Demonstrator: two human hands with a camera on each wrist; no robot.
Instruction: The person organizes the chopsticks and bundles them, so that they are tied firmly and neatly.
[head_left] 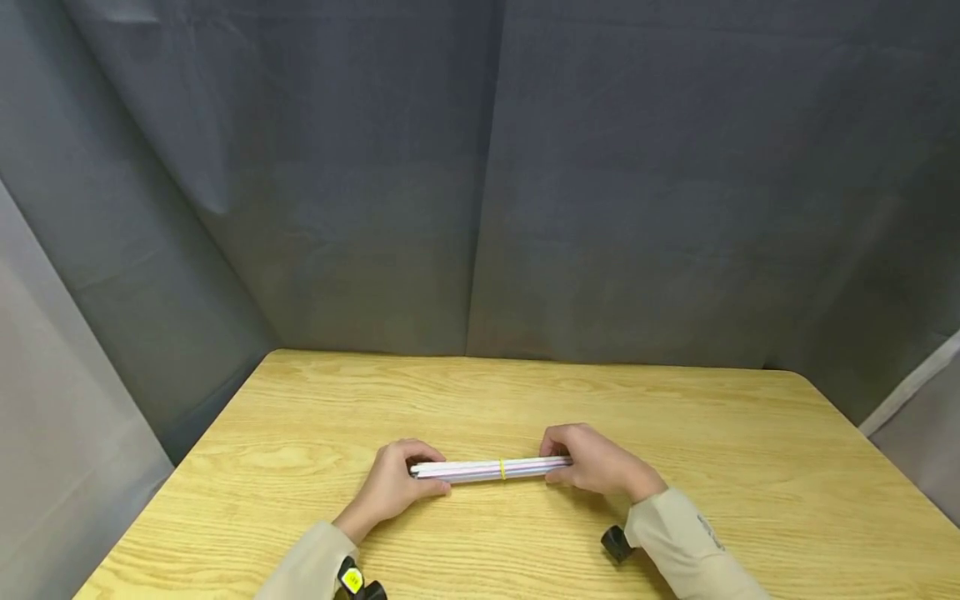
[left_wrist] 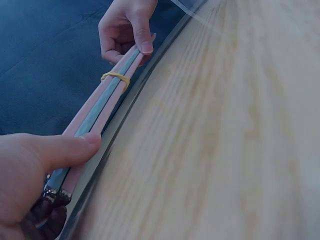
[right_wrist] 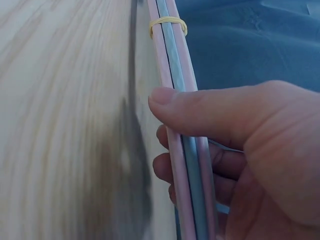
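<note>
A bundle of long, thin pink, pale blue and whitish sticks (head_left: 472,472) is held level above the table, low in the head view. Round its middle runs a yellow rubber band (head_left: 502,469). My left hand (head_left: 393,483) grips the left end, thumb on the near side; dark, shiny stick ends (left_wrist: 60,196) show by its fingers in the left wrist view. At the other end my right hand (head_left: 596,462) holds the bundle, its thumb (right_wrist: 175,107) across the sticks and its fingers curled behind them. Whether the sticks are chopsticks or pencils I cannot tell.
A light wood-grain table (head_left: 300,417) with rounded far corners lies beneath both hands. Dark grey cloth (head_left: 337,183) hangs behind it and at the sides. Small black devices (head_left: 617,543) sit at both wrists, by the beige sleeves.
</note>
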